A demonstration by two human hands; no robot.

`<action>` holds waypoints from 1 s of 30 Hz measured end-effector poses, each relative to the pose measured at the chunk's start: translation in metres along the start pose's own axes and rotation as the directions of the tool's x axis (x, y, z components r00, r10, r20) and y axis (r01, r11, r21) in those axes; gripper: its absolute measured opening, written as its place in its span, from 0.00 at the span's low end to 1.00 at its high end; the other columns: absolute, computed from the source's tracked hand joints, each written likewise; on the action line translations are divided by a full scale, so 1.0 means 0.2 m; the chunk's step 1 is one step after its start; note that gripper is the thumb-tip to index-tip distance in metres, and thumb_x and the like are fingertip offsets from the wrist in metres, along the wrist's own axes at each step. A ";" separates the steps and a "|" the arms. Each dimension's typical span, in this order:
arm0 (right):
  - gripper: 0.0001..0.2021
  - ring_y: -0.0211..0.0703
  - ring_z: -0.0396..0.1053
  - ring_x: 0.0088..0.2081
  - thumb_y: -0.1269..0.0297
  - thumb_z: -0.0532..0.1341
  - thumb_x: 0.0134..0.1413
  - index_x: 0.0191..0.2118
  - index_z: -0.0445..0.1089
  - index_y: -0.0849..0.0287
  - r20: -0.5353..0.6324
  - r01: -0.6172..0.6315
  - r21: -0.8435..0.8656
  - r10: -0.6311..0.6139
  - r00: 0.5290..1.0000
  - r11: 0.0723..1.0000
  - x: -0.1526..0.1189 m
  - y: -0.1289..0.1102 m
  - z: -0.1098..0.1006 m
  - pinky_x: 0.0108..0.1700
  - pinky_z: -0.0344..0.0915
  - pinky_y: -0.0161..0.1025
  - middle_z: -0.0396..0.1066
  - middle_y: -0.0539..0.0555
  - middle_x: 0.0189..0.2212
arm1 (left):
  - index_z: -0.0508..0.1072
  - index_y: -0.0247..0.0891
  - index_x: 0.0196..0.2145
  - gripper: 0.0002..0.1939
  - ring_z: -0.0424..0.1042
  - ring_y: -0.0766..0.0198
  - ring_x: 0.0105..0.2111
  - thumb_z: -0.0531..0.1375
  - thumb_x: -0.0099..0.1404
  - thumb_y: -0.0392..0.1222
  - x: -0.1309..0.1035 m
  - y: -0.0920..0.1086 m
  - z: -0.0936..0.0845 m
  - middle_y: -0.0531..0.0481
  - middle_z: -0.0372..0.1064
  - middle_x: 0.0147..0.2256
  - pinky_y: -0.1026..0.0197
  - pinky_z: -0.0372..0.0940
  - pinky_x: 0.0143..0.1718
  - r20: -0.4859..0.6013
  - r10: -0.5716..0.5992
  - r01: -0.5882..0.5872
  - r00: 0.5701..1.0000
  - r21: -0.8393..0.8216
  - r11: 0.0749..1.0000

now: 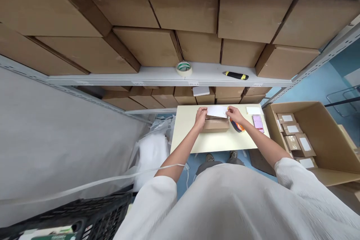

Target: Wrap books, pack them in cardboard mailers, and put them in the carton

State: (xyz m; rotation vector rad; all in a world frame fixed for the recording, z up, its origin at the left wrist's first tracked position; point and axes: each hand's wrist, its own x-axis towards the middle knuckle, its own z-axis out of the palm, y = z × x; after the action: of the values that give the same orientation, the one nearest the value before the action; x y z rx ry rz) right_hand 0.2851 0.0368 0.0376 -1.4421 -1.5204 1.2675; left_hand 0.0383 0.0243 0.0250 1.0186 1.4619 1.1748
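Note:
Over a small cardboard box (216,125) on the pale yellow table I hold a white label (217,111) stretched between both hands. My left hand (200,117) grips the label's left end, close to the box's top left edge. At its right end, my right hand (234,114) pinches the label between thumb and fingers. Beneath that right hand lies an orange and dark blue tape dispenser (237,125), partly hidden by the hand and forearm. Whether the label touches the box cannot be made out.
A phone (258,123) and a white slip (253,110) lie at the table's (185,138) right. Right of it, a large carton (332,138) holds several labelled boxes. On the shelf (205,68) ahead are a tape roll (184,69) and a utility knife (236,75). A black crate (107,210) stands lower left.

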 end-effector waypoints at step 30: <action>0.07 0.52 0.71 0.46 0.70 0.58 0.66 0.47 0.68 0.55 -0.052 -0.102 -0.769 0.098 0.994 0.631 -0.11 -0.01 0.32 0.46 0.62 0.42 0.76 0.58 0.43 | 0.73 0.40 0.54 0.16 0.73 0.44 0.55 0.56 0.71 0.32 -0.12 -0.16 -0.16 0.36 0.71 0.55 0.45 0.67 0.57 0.282 0.157 -0.323 0.946 0.810 0.489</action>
State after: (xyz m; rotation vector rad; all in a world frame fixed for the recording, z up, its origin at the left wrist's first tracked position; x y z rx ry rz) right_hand 0.2280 0.0021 0.0230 -2.0724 -2.1481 0.6359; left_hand 0.0108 -0.0110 -0.0006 2.0128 1.8206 0.4329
